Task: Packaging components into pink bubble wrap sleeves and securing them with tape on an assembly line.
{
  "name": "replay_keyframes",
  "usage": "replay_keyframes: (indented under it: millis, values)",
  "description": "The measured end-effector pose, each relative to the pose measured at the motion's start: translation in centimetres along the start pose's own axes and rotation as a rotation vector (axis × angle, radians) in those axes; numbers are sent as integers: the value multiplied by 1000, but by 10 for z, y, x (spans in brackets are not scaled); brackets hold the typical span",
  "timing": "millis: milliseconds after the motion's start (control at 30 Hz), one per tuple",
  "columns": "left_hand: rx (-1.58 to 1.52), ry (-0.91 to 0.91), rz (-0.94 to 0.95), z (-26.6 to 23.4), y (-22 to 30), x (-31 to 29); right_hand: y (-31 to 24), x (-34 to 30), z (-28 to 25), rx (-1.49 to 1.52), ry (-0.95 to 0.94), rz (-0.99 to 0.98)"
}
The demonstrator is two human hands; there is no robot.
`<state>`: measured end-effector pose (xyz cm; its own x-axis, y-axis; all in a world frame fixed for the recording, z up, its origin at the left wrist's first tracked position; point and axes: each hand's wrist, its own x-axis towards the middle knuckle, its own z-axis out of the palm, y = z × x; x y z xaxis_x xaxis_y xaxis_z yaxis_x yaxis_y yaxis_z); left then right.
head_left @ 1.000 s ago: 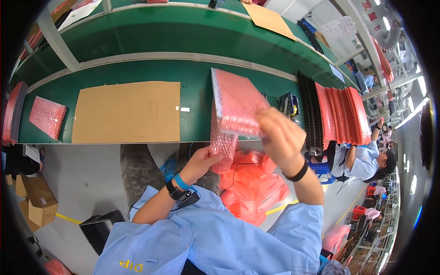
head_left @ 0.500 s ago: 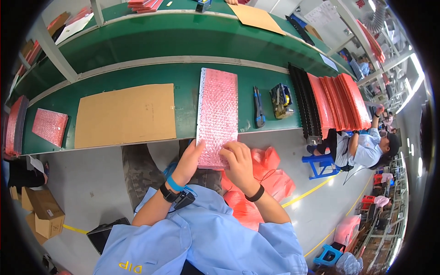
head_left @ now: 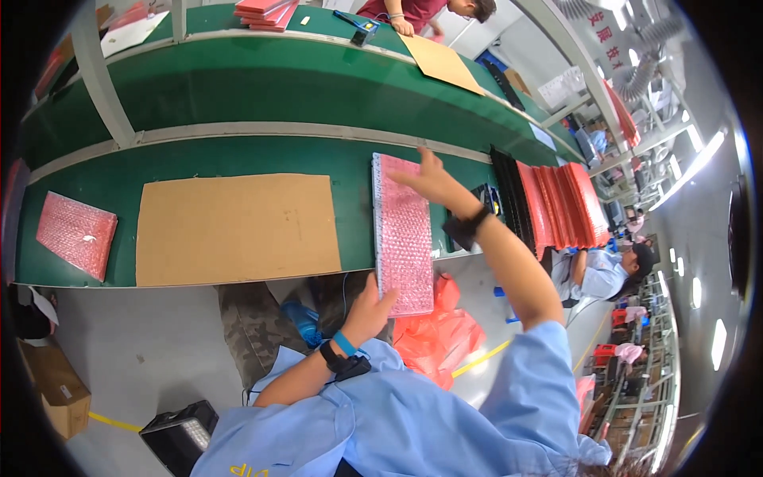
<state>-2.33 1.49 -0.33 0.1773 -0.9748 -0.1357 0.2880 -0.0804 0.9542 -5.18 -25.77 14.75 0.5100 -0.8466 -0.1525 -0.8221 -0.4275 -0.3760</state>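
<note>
A long pink bubble-wrap pouch [head_left: 404,246] lies across the front edge of the green bench, its near end jutting out over the edge. My left hand [head_left: 369,310] grips that near end at its left side, thumb on top. Over the far end of the pouch is my right hand [head_left: 433,181], its fingers spread and holding nothing; whether the fingertips touch the wrap I cannot tell. My right wrist and forearm partly cover a tape dispenser [head_left: 486,196] on the bench.
Left of the pouch lies a flat cardboard sheet [head_left: 238,230], then a smaller pink bubble-wrap pouch [head_left: 77,233]. Black racks [head_left: 513,195] and a row of red pouches [head_left: 560,205] stand at the right. A person [head_left: 409,20] leans over the far bench; another [head_left: 596,270] sits at right.
My right hand has left the pouch's near end and reached forward over its far end, fingers spreading. My left hand keeps its hold. The view has shifted, and a person shows at the far bench.
</note>
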Motion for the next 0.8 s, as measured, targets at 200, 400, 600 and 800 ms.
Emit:
replay_keyframes:
  millis: [200, 400, 600, 800]
  values:
    - [162, -37, 7, -7, -2, -3, 15, 75, 55, -133, -40, 331]
    - [121, -114, -46, -21, 8, -2, 32, 91, 58, -146, -23, 261]
    - [142, -102, -68, -22, 12, -4, 13, 78, 58, -186, -8, 257]
    - [112, -92, -57, -16, 18, 1, 35, 72, 36, 44, 68, 153]
